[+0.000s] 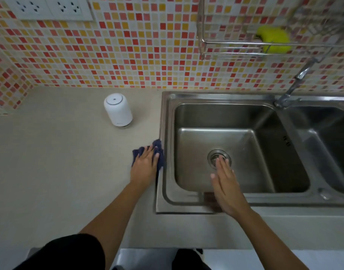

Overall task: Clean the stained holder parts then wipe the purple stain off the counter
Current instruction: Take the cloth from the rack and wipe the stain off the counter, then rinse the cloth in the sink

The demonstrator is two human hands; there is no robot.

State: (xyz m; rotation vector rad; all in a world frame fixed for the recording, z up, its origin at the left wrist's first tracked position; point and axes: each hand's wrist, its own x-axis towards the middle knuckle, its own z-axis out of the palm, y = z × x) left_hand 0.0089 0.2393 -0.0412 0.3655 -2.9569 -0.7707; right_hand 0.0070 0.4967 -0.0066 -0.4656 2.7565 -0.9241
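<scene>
My left hand lies flat, fingers straight, pressing a dark blue cloth onto the beige counter right beside the sink's left rim. My right hand hovers open with straight fingers over the left sink basin, near the drain, holding nothing. A white cylindrical holder stands upright on the counter behind the cloth. No purple stain shows on the visible counter.
A steel double sink fills the right side, with a faucet at the back between basins. A wire rack on the mosaic wall holds a yellow-green sponge. Wall sockets sit at the top left.
</scene>
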